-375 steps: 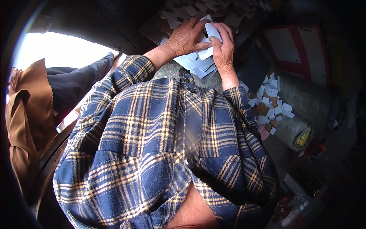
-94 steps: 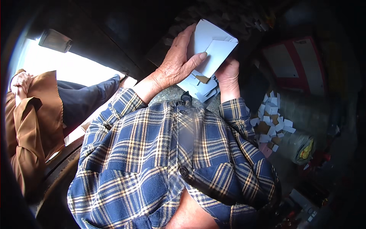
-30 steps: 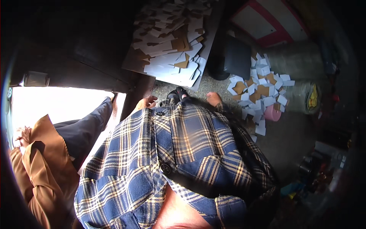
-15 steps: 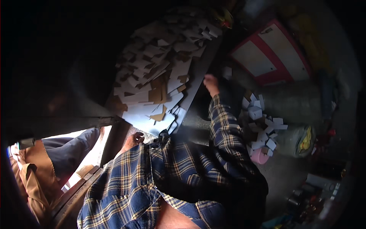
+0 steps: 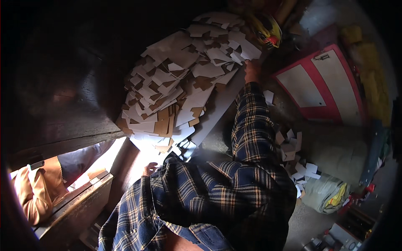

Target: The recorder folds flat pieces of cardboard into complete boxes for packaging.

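Head view: right hand [image 5: 252, 70] at flat, notched matte cardboard [image 5: 184, 60], left hand [image 5: 150, 168] apart, both grips unclear

My right fingers [image 5: 248, 64] are at the far right edge of a heap of card pieces [image 5: 167, 90]; I can't tell whether they touch it. The heap lies on the tabletop [image 5: 214, 109], spreading left from those fingers and back toward me, with a bare strip along its right side. Right of these fingers is a cabinet [image 5: 315, 86]. Behind them and to the right lies a loose carton [image 5: 269, 97], then a cluster of cartons [image 5: 288, 151], with a rolled bundle [image 5: 320, 192] just right of that. My left fingers [image 5: 151, 165] are near the heap's near end; left of them is a plank [image 5: 81, 205], and past it another person's sleeve [image 5: 38, 198].
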### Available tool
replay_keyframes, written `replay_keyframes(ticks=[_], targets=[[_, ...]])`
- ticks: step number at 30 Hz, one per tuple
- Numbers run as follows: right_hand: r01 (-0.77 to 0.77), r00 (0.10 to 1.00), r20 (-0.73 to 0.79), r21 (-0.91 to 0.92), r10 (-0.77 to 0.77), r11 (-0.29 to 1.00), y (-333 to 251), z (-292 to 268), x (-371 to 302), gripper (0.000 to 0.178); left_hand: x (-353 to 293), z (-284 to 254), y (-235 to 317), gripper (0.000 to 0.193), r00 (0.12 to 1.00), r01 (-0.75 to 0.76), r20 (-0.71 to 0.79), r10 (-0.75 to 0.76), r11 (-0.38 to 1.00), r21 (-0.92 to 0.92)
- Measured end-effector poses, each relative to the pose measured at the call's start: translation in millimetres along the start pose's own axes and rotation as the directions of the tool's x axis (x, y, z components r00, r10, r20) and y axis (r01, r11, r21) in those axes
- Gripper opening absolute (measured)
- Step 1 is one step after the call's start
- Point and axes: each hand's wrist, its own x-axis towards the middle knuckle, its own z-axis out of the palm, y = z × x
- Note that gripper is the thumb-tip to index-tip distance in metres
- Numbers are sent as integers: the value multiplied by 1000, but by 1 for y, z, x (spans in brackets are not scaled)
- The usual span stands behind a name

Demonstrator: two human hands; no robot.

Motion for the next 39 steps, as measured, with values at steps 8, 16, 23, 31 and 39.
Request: replay_keyframes(ticks=[8, 16, 23, 31, 39], targets=[[101, 994, 47, 45, -103, 994, 11, 3, 39, 34, -5, -12, 65, 30, 989, 144, 42, -139, 900, -411], [-356, 932, 58, 323, 357, 877, -38, 13, 14, 24, -10, -21, 41, 33, 999, 48, 22, -44, 945, -325], [-49, 981, -114, 642, 158, 765, -36, -7, -51, 20, 2, -27, 76, 31, 997, 41, 69, -19, 943, -331], [-1, 999, 26, 699, -24, 715, -114, -35, -207, 20, 2, -82, 182, 27, 978, -136, 184, 96, 967, 216], [-37, 919, 270, 783, -287, 620, -182, -14, -402, 18, 43, -170, 249, 85, 804, -18, 282, 524, 495, -869]])
